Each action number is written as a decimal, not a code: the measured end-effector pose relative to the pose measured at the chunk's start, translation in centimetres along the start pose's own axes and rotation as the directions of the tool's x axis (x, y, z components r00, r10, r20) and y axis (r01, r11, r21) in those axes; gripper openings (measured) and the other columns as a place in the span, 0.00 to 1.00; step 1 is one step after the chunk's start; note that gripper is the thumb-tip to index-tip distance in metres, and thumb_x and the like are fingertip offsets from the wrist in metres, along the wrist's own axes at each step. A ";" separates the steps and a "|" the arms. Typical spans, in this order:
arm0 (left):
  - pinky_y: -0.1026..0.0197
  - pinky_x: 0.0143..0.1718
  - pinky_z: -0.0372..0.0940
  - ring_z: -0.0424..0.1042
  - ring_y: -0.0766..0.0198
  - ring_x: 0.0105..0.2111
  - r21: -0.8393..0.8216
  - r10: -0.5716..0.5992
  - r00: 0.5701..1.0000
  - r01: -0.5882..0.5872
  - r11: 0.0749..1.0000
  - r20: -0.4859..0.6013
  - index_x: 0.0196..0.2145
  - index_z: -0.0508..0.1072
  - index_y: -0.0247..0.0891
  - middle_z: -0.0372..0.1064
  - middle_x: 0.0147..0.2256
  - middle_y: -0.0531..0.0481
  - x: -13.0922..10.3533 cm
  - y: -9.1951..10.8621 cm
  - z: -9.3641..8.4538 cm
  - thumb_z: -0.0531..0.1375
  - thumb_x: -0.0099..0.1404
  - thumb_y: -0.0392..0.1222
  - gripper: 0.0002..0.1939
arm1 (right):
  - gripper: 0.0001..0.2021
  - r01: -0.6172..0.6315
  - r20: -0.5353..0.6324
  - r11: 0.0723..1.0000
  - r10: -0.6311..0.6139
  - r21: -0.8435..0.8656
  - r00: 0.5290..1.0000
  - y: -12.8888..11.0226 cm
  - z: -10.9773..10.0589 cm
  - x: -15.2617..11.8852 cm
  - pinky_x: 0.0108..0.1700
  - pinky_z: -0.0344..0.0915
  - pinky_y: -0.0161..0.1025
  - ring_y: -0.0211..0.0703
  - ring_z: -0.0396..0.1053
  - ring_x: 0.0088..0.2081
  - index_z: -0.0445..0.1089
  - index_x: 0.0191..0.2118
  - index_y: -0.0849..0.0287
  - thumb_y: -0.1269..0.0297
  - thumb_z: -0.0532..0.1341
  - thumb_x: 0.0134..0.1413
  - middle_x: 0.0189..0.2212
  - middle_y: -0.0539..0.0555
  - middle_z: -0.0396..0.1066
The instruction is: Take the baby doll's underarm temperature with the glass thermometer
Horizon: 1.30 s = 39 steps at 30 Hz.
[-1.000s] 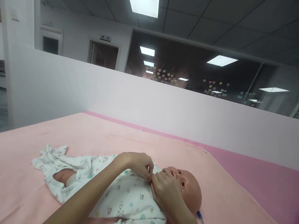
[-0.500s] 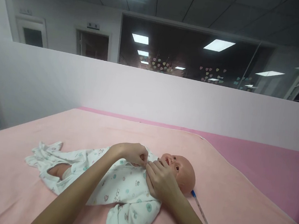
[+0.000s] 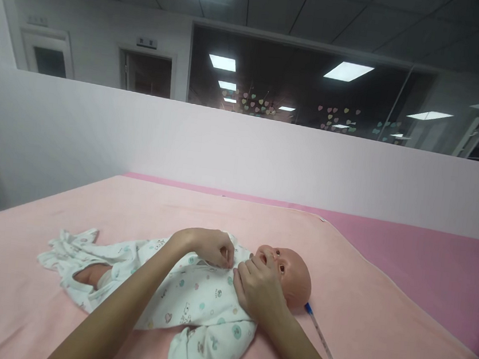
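Note:
A baby doll lies on its back with its head to the right, dressed in a white bodysuit with a small print. My left hand is over the doll's chest, fingers and thumb pinched on the front of the bodysuit. Just right of it, my right hand has its fingers curled on the collar below the doll's chin. The cloth edges between my fingertips are mostly hidden. A bare leg shows through an opening in the bodysuit.
Beside the doll's head lies a thin clear thermometer with a blue end. A peach sheet covers the padded surface, with a pink mat showing along the right. A white low wall runs behind it.
My hands have drawn slightly apart, leaving a small gap between the fingertips at the doll's chest. The doll and thermometer lie as before; the view has shifted a little.

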<state>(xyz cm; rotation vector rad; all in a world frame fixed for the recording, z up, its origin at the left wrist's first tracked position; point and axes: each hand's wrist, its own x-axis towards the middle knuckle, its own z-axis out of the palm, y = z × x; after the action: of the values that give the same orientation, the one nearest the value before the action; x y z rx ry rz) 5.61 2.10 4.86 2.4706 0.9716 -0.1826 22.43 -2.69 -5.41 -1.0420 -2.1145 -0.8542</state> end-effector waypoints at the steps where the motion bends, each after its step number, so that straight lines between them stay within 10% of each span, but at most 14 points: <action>1: 0.67 0.26 0.60 0.68 0.66 0.29 0.007 -0.005 1.000 0.005 1.000 0.003 0.36 0.73 0.40 0.71 0.31 0.52 0.0 0.1 0.0 0.54 0.52 0.41 0.14 | 0.10 -0.005 0.005 1.000 0.005 0.005 1.000 0.0 0.0 0.0 0.47 0.49 0.49 0.39 0.54 0.27 0.59 0.20 0.59 0.72 0.51 0.51 0.18 0.50 0.58; 20: 0.67 0.24 0.59 0.66 0.67 0.29 0.024 -0.025 0.996 0.027 0.999 -0.090 0.33 0.70 0.40 0.70 0.32 0.53 -0.2 0.2 0.0 0.55 0.53 0.43 0.10 | 0.08 -0.073 -0.070 0.914 0.110 0.398 0.991 -1.2 -0.5 0.1 0.39 0.53 0.41 0.38 0.54 0.28 0.59 0.24 0.59 0.79 0.51 0.37 0.23 0.49 0.59; 39: 0.66 0.27 0.60 0.63 0.69 0.24 -0.221 0.170 0.985 -0.162 0.962 0.017 0.33 0.69 0.35 0.64 0.25 0.53 -0.1 0.5 -0.2 0.52 0.59 0.39 0.08 | 0.10 0.013 -0.341 0.936 0.115 0.351 0.933 -0.6 -0.4 0.1 0.35 0.53 0.39 0.34 0.55 0.22 0.61 0.21 0.60 0.74 0.57 0.50 0.16 0.47 0.62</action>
<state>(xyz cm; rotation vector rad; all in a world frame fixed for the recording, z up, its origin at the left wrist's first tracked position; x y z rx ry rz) 5.87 1.82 5.21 2.3229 0.7228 -0.0598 21.97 -3.27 -5.23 -0.6921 -1.8307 -0.5617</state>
